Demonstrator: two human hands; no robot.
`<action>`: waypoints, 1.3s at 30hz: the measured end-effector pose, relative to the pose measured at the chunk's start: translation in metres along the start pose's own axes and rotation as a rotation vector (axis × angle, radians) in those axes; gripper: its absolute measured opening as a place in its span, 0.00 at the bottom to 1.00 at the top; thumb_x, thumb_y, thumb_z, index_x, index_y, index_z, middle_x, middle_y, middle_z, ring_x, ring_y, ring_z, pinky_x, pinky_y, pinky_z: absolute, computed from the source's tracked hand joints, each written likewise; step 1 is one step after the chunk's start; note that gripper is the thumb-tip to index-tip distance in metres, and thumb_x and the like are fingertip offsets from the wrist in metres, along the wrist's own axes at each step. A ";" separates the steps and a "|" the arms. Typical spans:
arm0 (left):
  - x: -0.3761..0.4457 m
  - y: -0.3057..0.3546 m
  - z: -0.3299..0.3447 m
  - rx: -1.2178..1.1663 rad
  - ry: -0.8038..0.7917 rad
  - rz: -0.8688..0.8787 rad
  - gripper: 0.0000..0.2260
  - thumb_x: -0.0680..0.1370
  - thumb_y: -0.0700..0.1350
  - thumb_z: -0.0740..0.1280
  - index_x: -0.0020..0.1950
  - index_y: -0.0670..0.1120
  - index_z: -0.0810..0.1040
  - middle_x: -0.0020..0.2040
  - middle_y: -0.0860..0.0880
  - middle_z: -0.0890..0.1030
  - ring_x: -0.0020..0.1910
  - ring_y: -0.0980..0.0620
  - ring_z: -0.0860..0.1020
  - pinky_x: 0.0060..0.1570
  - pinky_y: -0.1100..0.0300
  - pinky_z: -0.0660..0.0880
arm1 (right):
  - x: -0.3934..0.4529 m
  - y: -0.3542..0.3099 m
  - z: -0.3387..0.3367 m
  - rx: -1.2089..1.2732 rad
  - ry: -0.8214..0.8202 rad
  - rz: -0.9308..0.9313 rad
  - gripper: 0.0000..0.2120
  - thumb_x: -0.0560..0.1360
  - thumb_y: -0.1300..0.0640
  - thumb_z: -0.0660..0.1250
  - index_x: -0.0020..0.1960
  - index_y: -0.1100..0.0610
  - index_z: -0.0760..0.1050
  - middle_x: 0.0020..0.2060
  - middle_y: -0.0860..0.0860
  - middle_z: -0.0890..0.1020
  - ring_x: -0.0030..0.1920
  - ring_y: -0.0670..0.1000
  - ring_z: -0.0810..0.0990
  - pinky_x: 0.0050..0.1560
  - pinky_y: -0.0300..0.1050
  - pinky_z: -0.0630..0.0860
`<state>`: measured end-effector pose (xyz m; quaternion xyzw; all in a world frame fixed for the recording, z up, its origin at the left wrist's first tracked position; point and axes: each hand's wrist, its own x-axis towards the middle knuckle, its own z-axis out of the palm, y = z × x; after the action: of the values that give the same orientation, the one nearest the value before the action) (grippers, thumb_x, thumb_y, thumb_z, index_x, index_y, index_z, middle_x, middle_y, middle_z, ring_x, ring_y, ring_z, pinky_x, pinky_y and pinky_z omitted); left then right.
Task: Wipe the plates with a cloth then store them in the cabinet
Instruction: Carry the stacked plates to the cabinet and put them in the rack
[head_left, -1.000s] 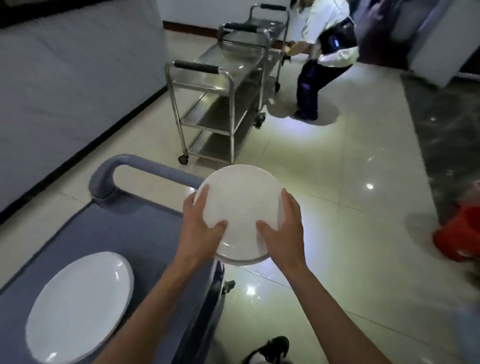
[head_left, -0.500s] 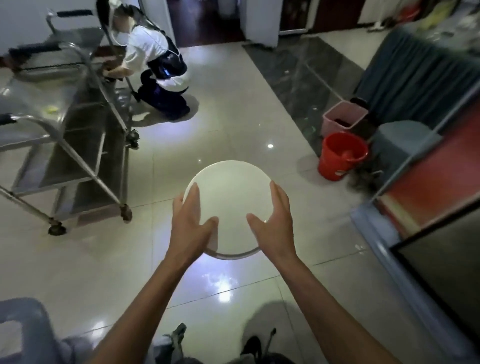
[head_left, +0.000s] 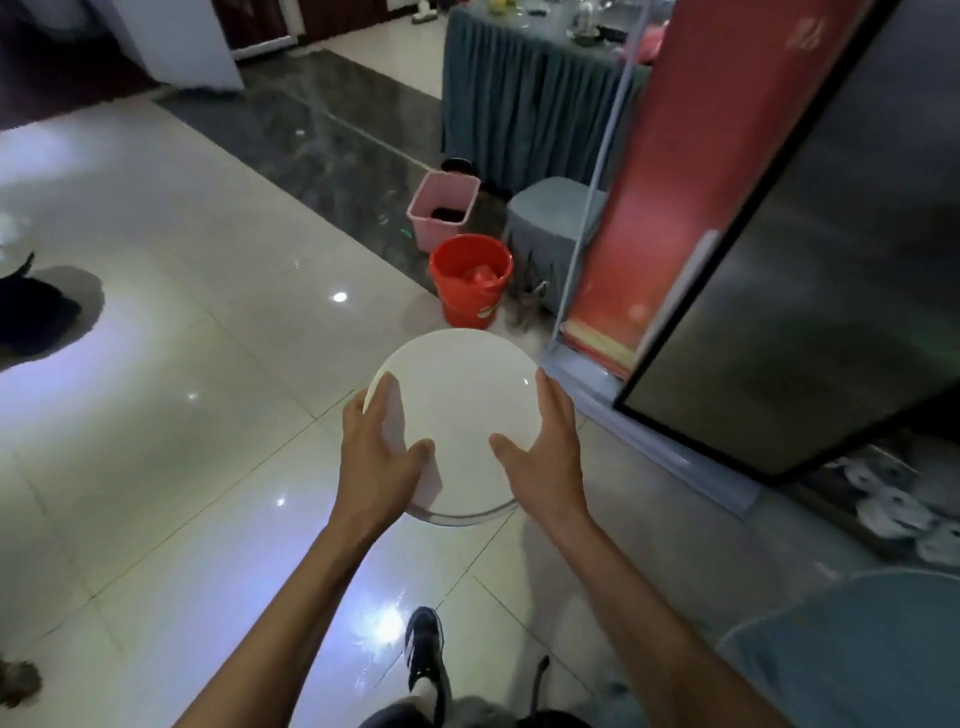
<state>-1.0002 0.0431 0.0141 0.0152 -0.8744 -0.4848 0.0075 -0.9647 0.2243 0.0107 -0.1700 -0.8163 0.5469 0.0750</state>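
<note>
above tiled floor (head_left: 218, 322), white plate (head_left: 457, 395) btwn left hand (head_left: 379, 457) & right hand (head_left: 545, 462), thumbs clamped on top

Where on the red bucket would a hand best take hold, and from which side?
The red bucket stands upright on the floor with its mouth open upward, so the rim is probably best, reached from above. The near and left sides look free; a pink bin stands close behind and a covered stool to its right. No handle can be made out.

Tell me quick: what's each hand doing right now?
Left hand: grips the white plate at its left edge, thumb on top.
Right hand: grips the same plate at its right edge.
</note>
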 end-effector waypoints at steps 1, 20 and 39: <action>0.014 0.003 0.006 -0.010 -0.032 0.011 0.37 0.74 0.42 0.74 0.80 0.53 0.61 0.76 0.50 0.62 0.69 0.54 0.65 0.60 0.58 0.66 | 0.009 0.000 -0.002 0.000 0.034 0.020 0.41 0.74 0.60 0.73 0.80 0.45 0.55 0.75 0.38 0.60 0.72 0.44 0.62 0.69 0.42 0.65; 0.147 0.140 0.232 0.032 -0.633 0.387 0.39 0.73 0.40 0.75 0.80 0.49 0.60 0.76 0.45 0.64 0.72 0.46 0.66 0.63 0.58 0.62 | 0.112 0.057 -0.159 0.016 0.683 0.299 0.42 0.72 0.63 0.72 0.80 0.51 0.56 0.76 0.45 0.60 0.69 0.41 0.61 0.64 0.24 0.57; 0.172 0.292 0.499 0.042 -1.004 0.597 0.40 0.74 0.43 0.74 0.81 0.57 0.57 0.77 0.48 0.61 0.70 0.54 0.63 0.61 0.63 0.60 | 0.196 0.140 -0.357 -0.003 1.084 0.476 0.42 0.71 0.62 0.73 0.80 0.49 0.57 0.76 0.45 0.61 0.67 0.41 0.63 0.65 0.34 0.62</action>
<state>-1.1916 0.6152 -0.0029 -0.4633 -0.7468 -0.3922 -0.2716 -1.0098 0.6523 0.0089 -0.6036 -0.6018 0.3829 0.3562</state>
